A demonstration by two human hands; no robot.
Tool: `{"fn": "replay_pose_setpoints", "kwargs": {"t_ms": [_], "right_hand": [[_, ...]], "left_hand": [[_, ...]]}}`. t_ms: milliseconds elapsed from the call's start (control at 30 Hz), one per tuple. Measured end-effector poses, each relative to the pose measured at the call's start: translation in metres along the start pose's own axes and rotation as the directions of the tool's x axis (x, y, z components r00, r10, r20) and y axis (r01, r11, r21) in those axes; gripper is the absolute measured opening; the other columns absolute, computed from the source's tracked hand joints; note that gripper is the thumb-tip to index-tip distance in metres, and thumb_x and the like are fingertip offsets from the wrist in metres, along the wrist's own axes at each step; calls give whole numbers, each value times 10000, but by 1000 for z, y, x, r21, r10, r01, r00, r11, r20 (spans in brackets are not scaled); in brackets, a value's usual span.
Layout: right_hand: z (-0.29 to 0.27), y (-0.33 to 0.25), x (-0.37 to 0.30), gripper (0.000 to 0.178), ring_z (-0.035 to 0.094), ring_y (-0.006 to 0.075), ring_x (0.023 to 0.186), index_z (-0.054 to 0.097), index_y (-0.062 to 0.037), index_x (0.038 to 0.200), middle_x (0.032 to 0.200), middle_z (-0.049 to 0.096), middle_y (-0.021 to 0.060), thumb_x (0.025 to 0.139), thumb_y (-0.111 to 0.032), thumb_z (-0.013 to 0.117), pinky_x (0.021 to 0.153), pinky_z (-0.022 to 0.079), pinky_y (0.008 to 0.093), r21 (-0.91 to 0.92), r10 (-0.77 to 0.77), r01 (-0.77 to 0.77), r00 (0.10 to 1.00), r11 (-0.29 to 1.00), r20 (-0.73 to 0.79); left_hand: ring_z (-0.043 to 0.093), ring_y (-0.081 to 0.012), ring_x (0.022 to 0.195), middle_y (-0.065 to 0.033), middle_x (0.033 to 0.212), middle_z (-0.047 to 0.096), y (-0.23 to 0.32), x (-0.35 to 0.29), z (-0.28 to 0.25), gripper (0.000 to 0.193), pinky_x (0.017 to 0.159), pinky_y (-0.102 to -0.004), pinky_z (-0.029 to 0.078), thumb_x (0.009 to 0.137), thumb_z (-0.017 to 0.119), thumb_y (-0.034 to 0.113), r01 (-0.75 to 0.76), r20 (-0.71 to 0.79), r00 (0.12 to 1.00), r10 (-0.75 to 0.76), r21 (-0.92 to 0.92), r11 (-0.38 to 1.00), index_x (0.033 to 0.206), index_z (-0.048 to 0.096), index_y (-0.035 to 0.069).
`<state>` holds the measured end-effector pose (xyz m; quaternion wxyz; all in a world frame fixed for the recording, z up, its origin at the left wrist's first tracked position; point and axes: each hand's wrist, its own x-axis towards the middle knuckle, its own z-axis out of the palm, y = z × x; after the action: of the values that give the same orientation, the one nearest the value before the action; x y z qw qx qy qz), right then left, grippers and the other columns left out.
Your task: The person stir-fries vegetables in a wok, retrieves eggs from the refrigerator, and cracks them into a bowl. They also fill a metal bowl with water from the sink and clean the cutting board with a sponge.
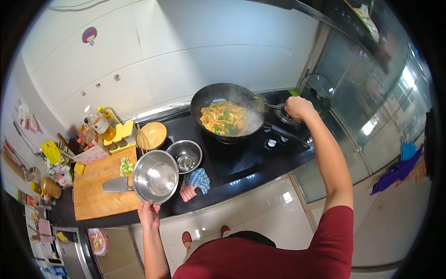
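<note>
My left hand (pixel 148 214) grips the near rim of a shiny steel bowl (pixel 155 174), which is tilted so its inside shows, with no food visible in it. Raised over the stove, my right hand (pixel 299 109) is closed around the handle of a cooking spatula (pixel 274 106) that reaches into the black wok (pixel 202 95). Its blade cannot be made out through the steam. In the wok lie yellowish-brown strips (pixel 223 116) mixed with green pieces. The wok's dark handle (pixel 283 132) points to the right, below my right hand.
A wooden cutting board (pixel 90 200) holds a cleaver (pixel 116 185) and chopped green pieces (pixel 126 166). Nearby stand a smaller steel bowl (pixel 185 156), a yellow bowl (pixel 155 133) with chopsticks, and an oil bottle (pixel 102 128). Cloths (pixel 197 180) lie at the counter edge. A glass lid (pixel 318 87) leans at the right.
</note>
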<state>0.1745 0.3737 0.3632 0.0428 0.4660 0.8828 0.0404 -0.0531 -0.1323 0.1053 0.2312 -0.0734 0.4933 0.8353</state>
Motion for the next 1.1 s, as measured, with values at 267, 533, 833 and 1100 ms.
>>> {"fn": "replay_pose_setpoints", "kwargs": {"t_ms": [267, 533, 833, 1100], "right_hand": [[45, -11, 114, 203, 464, 103, 410, 646, -26, 906, 660, 648, 107, 896, -203, 546, 355, 344, 279, 613, -121, -261, 851, 745, 510], [37, -65, 96, 325, 523, 124, 479, 694, -48, 1115, 685, 636, 65, 834, -211, 675, 424, 433, 277, 576, -466, 347, 882, 740, 69], [-20, -98, -22, 426, 657, 307, 993, 699, -216, 1163, 1070, 679, 119, 766, -73, 640, 835, 540, 412, -151, -535, 527, 845, 837, -15], [-78, -65, -81, 415, 648, 315, 942, 701, -173, 1132, 974, 673, 109, 722, -125, 748, 790, 523, 426, -170, -454, 453, 890, 875, 35]], "left_hand": [[619, -155, 575, -90, 761, 665, 4, -33, 3, 70, 505, -227, 520, 888, 526, 2, -67, -70, 995, 68, 24, 997, 889, 595, 14], [625, -155, 585, -89, 745, 657, 19, -9, -3, 67, 507, -223, 518, 885, 530, -2, -90, -36, 995, 90, -6, 996, 882, 595, 16], [620, -149, 562, -87, 748, 661, 29, 22, 26, 89, 500, -226, 525, 886, 528, -3, -30, 33, 999, 30, 13, 999, 923, 609, 7], [633, -147, 566, -94, 760, 672, 31, 35, 25, 108, 478, -221, 531, 887, 508, -2, -2, 105, 994, -4, 48, 999, 921, 610, 12]]}}
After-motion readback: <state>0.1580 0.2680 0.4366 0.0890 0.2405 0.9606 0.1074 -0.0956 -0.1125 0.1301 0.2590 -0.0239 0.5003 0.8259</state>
